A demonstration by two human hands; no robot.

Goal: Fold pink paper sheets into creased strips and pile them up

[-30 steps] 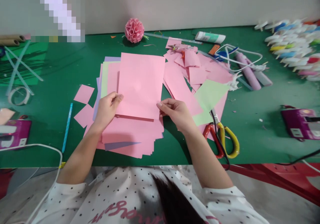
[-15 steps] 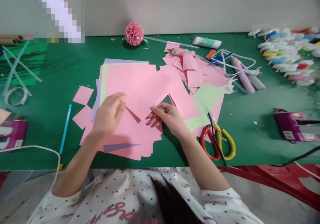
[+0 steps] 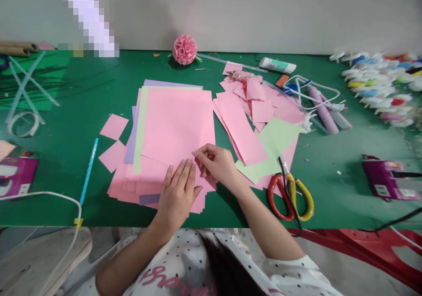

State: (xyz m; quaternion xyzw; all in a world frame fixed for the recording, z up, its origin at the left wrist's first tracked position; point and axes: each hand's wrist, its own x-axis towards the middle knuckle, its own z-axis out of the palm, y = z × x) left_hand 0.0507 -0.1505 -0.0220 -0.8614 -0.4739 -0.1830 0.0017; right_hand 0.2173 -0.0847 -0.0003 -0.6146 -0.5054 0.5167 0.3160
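A stack of paper sheets lies on the green table [image 3: 82, 89], with a large pink sheet [image 3: 178, 120] on top and green and purple sheets showing at its left edge. My left hand [image 3: 178, 195] lies flat on the near edge of the stack, fingers stretched out together. Just right of it, my right hand [image 3: 212, 164] has its fingers curled in a pinch at the pink sheet's near right corner. The two hands almost touch.
Cut pink and green paper pieces [image 3: 260, 120] are heaped right of the stack, with red-and-yellow scissors [image 3: 290, 192] near them. A blue pen [image 3: 88, 170] lies left. A pink paper ball [image 3: 185, 49], glue tube [image 3: 277, 65] and purple boxes [image 3: 385, 179] sit around.
The pink sheet I held up by both lower corners now lies flat on the stack. My left hand moved right and pressed down; my right hand shifted to the sheet's near corner.
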